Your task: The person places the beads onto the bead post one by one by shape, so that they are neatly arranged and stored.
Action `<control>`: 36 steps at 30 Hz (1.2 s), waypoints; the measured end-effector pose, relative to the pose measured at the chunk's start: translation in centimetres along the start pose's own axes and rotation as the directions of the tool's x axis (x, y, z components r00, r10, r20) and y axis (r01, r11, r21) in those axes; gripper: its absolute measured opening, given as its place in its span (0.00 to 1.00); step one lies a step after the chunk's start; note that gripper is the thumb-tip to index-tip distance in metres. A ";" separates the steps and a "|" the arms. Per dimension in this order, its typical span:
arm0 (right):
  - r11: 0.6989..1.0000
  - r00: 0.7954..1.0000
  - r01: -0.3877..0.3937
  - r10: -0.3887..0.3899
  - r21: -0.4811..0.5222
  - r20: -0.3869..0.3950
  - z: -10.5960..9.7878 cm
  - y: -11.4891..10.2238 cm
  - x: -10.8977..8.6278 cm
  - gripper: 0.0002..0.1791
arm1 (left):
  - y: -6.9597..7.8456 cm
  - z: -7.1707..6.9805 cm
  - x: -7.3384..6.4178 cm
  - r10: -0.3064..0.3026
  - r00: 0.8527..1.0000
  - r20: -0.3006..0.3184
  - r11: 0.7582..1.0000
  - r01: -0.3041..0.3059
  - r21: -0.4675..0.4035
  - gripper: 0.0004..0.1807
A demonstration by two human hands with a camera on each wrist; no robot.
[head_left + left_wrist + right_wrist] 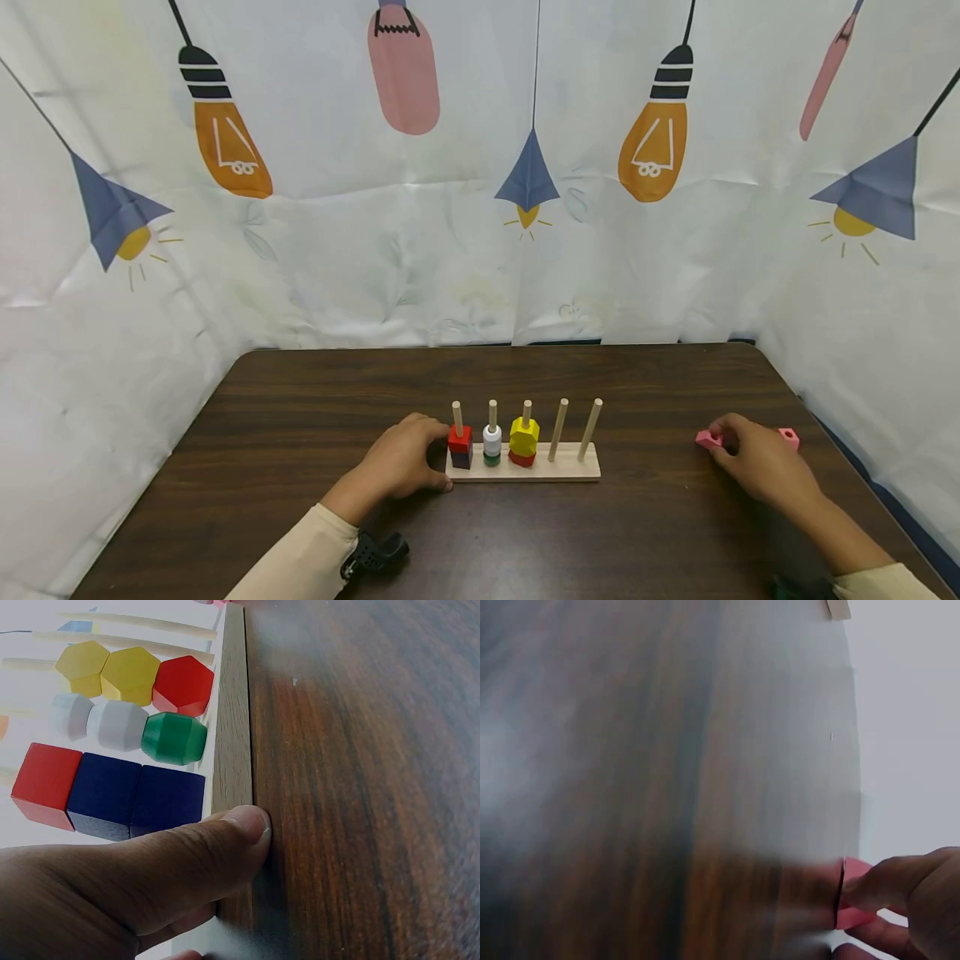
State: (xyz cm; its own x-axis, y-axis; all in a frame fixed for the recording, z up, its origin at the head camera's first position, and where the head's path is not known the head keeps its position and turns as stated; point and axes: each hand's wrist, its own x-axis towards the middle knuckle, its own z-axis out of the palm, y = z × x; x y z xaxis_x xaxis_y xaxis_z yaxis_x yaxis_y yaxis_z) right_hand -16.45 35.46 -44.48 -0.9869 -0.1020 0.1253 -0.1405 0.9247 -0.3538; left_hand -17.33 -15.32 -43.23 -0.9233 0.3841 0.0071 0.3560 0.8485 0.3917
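My left hand grips the left end of a pale wooden peg board, its thumb against the front edge. On the first peg a red cube tops two dark blue cubes. White beads sit over a green bead on the second. The third carries yellow blocks above a red block. Two bare pegs stand at the right. Far right, my right hand pinches a pink block between thumb and fingers.
Another pink block lies beyond the right hand, partly hidden by it. The dark wood table has its right edge close to that hand. A white printed cloth hangs behind and along both sides.
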 end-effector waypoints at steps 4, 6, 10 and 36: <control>0.999 0.999 0.041 -0.041 0.019 -0.017 0.5 -1.3 0.5 0.15 | -0.1 0.1 0.1 -0.003 1.000 0.000 1.000 0.003 0.004 0.38; 0.998 0.998 0.053 -0.052 0.040 -0.025 0.6 -2.1 0.7 0.16 | -0.1 0.1 0.1 -0.002 1.000 0.002 1.000 0.002 0.002 0.38; 0.994 0.996 0.079 -0.076 0.071 -0.050 0.7 -4.0 1.0 0.16 | -0.1 0.0 0.1 -0.004 1.000 0.005 1.000 0.004 0.005 0.38; 0.932 0.945 0.296 -0.254 0.209 -0.204 -3.6 -13.5 2.2 0.16 | -0.3 0.1 0.2 -0.001 1.000 0.005 1.000 0.001 0.014 0.39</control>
State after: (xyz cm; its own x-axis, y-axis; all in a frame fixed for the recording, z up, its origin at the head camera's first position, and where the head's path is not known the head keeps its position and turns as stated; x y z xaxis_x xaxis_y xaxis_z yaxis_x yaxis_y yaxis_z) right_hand -16.47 24.07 -36.12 -0.8811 -0.2566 0.3972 -0.4393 0.7550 -0.4868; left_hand -17.62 -15.44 -43.40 -0.9229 0.3850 0.0016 0.3570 0.8540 0.3784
